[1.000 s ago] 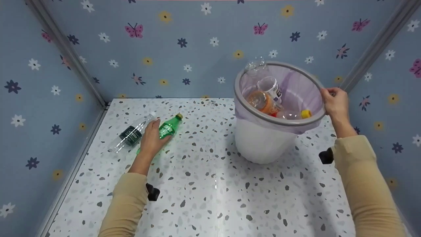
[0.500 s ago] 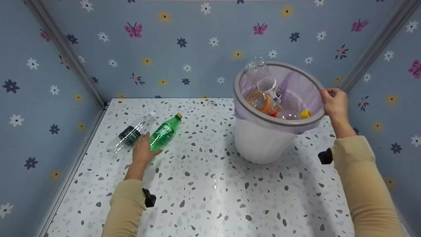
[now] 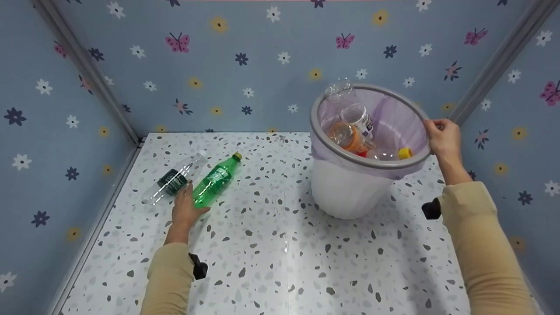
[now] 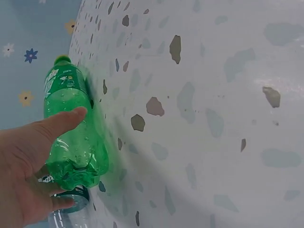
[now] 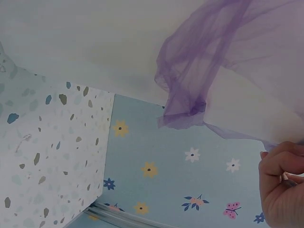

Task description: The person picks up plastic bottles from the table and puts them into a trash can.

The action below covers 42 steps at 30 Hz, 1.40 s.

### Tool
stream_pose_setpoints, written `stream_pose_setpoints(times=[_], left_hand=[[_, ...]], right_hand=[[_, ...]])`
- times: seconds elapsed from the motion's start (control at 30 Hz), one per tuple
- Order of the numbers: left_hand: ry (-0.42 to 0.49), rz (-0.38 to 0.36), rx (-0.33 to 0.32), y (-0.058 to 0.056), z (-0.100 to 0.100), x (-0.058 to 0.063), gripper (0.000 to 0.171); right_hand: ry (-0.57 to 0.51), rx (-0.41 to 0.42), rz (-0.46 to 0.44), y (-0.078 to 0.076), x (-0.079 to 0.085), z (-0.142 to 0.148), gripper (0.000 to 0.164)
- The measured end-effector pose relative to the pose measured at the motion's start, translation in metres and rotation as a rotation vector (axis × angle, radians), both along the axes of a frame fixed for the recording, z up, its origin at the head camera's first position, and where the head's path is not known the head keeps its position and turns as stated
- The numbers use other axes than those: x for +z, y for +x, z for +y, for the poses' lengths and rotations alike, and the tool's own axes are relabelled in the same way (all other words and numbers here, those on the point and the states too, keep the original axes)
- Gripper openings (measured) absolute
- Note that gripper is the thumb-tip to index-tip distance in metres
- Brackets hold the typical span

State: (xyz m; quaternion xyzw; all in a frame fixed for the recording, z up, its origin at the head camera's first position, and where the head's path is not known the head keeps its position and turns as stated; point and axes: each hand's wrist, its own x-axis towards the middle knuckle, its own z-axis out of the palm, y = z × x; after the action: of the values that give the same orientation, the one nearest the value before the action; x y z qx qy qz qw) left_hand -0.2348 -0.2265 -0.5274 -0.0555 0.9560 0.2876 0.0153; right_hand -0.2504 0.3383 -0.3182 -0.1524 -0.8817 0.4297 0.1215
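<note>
A green plastic bottle point(image 3: 216, 181) with a gold cap lies on its side on the speckled table. My left hand point(image 3: 184, 210) is at its base, thumb and fingers spread to either side; in the left wrist view the fairly straight thumb point(image 4: 64, 122) overlaps the bottle. Beside it lies a clear bottle point(image 3: 173, 180) with a dark green label, close to my left fingers. With my right hand point(image 3: 445, 140), I grip the grey rim of a white trash bin point(image 3: 354, 192), which leans to the right. A purple liner point(image 5: 190, 71) covers its edge.
Inside the bin are an orange-labelled bottle point(image 3: 345, 135), a white printed cup point(image 3: 356, 117), and a bottle with a yellow cap point(image 3: 405, 153). A clear crumpled plastic piece point(image 3: 339, 89) sticks over the rim. Flowered panels point(image 3: 245, 65) enclose the table at the back and sides.
My left hand has slid down the green bottle from its middle to its base, uncovering its label. The bottle has stayed nearly in place. My right hand keeps holding the bin's rim.
</note>
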Motion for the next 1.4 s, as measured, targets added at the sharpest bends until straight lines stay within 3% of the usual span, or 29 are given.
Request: stream_pose_setpoints(times=[0.33, 0.6, 0.87, 1.4], left_hand=[[0.105, 0.021, 0.023, 0.003, -0.003, -0.01, 0.082], [0.123, 0.068, 0.025, 0.005, -0.004, -0.013, 0.073], [0.154, 0.096, 0.057, 0.007, -0.003, -0.013, 0.072], [0.176, 0.252, 0.115, 0.008, 0.005, -0.001, 0.066]], right_hand=[[0.003, -0.004, 0.016, -0.001, 0.0, 0.0, 0.054], [-0.007, -0.001, 0.016, -0.001, -0.001, 0.001, 0.054], [0.007, -0.011, 0.025, -0.002, 0.0, 0.0, 0.053], [-0.008, 0.001, 0.006, -0.001, 0.0, -0.001, 0.056]])
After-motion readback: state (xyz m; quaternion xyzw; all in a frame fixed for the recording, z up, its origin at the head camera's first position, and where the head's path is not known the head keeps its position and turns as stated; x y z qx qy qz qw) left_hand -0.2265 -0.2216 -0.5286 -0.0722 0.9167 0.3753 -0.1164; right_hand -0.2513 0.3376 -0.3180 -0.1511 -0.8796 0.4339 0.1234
